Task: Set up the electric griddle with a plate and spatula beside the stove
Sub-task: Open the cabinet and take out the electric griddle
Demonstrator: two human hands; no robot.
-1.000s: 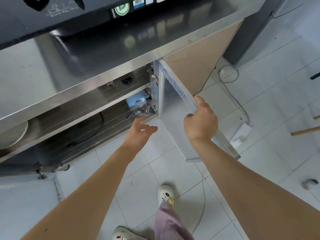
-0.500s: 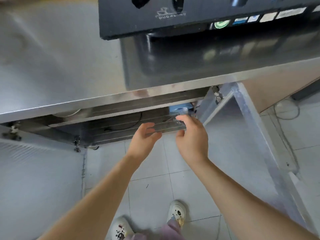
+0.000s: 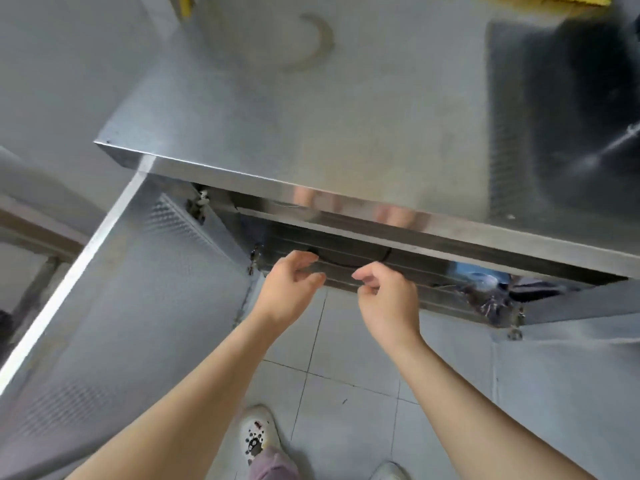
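Observation:
Both cabinet doors under the steel counter (image 3: 311,140) hang open: the left door (image 3: 131,292) and the right door (image 3: 571,368). Inside, on a ribbed lower shelf (image 3: 374,268), lies a black cord (image 3: 346,261). My left hand (image 3: 291,289) and my right hand (image 3: 384,299) hover side by side at the shelf's front edge, fingers curled and apart, holding nothing. No griddle, plate or spatula can be made out; most of the cabinet interior is hidden under the counter lip.
A blue packet (image 3: 474,273) and a dark crumpled bag (image 3: 485,299) sit at the right end of the shelf. A dark stove body (image 3: 571,109) stands on the counter at the right. White floor tiles (image 3: 339,393) and my shoes (image 3: 256,434) are below.
My right hand let go of the right door and came in beside my left at the shelf. My view swung left, so the left open door and the counter's left end now show.

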